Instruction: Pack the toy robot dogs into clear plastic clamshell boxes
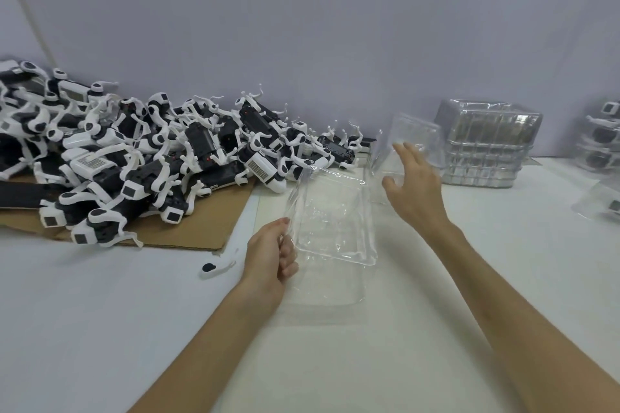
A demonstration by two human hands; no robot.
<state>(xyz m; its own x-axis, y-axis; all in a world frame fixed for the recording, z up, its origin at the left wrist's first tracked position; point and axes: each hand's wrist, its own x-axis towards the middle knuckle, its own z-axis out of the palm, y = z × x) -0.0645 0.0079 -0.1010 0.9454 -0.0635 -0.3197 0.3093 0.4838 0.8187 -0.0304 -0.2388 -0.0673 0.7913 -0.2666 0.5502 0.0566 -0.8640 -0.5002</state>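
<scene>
Head view looks down on a white worktop (100,329) with both bare forearms reaching forward. The left hand (271,255) grips a clear clamshell box (330,211) by its left rim: its fingers (288,261) are curled round the edge with the thumb on top, and the tray half is lifted and tilted above the worktop, just right of those fingers. The box is open and holds no toy. Its lid (417,132) stands nearly upright beyond the tray.

The right hand (414,184) is held up in front of that lid, its fingers (410,152) straight and spread, the thumb out to the left, grasping nothing. Whether the fingertips touch the clear plastic cannot be told.

Far left of the left fingers, and beyond them, lies a big heap of black-and-white toy robot dogs (134,151), tangled together on a flattened sheet of cardboard (208,225). Its nearest dogs come close to the far left corner of the held tray. Just left of the left hand a small loose white part with a black spot (216,267) lies on the worktop.

Right of the right fingers, and a little beyond them, sits a stack of empty clamshells (486,147). Farther right, at the edge of the picture, are packed boxes (600,141) with toys inside, piled up, and another clear box (600,204) nearer on the worktop. A plain pale wall (302,27) closes the back.
</scene>
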